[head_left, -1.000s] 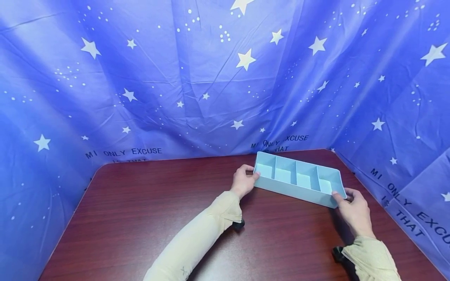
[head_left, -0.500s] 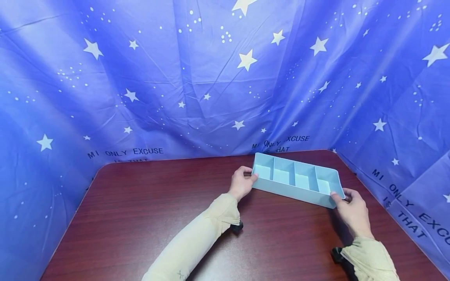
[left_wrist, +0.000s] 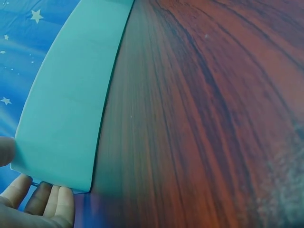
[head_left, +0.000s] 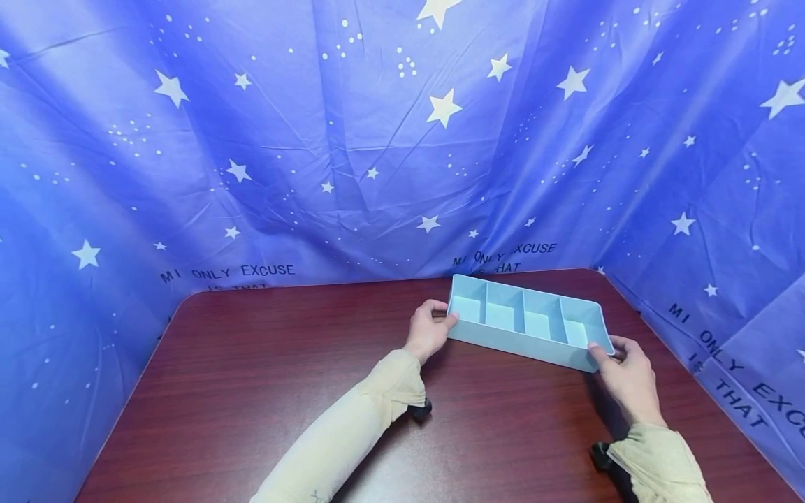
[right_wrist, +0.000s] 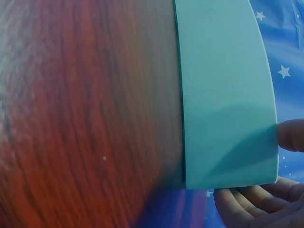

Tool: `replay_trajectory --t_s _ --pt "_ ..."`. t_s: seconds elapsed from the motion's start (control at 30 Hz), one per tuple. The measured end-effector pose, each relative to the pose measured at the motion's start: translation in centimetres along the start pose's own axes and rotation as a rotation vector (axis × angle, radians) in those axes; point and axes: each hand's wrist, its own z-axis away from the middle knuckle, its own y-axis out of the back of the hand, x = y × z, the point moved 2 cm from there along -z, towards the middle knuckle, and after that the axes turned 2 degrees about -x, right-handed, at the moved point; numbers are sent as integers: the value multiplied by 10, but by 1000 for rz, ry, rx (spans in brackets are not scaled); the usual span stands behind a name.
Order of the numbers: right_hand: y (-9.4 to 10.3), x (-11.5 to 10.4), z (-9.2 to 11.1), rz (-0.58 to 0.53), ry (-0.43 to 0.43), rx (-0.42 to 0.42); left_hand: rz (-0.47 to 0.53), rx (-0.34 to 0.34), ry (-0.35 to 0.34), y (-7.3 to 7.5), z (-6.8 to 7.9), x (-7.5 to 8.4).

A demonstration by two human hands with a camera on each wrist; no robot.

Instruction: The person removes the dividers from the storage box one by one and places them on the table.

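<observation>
A long light-blue divided storage box [head_left: 518, 342] with several compartments in a row sits at the back right of the table, its right end angled nearer to me. Nothing lies in its compartments. My left hand [head_left: 430, 330] grips the left end, thumb over the front rim and fingers against the end wall. At the other end my right hand [head_left: 629, 374] holds the box the same way. In the left wrist view the front wall [left_wrist: 71, 99] shows, with fingertips [left_wrist: 64, 202] at its end. The right wrist view shows fingers [right_wrist: 232, 204] against the right end wall.
The dark red wood-grain table [head_left: 283, 363] carries the box and has rounded back corners. A blue curtain [head_left: 352, 140] with white stars and printed words hangs close behind it and along both sides.
The box and both hands have shifted slightly left in the head view, while the background has drifted slightly right. Both hands keep their hold on the box ends.
</observation>
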Motion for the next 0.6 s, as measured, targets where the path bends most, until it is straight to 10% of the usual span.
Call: replay_trajectory --t_s 0.6 --pt "-8 -6 1 15 -2 -6 32 26 15 13 9 -2"
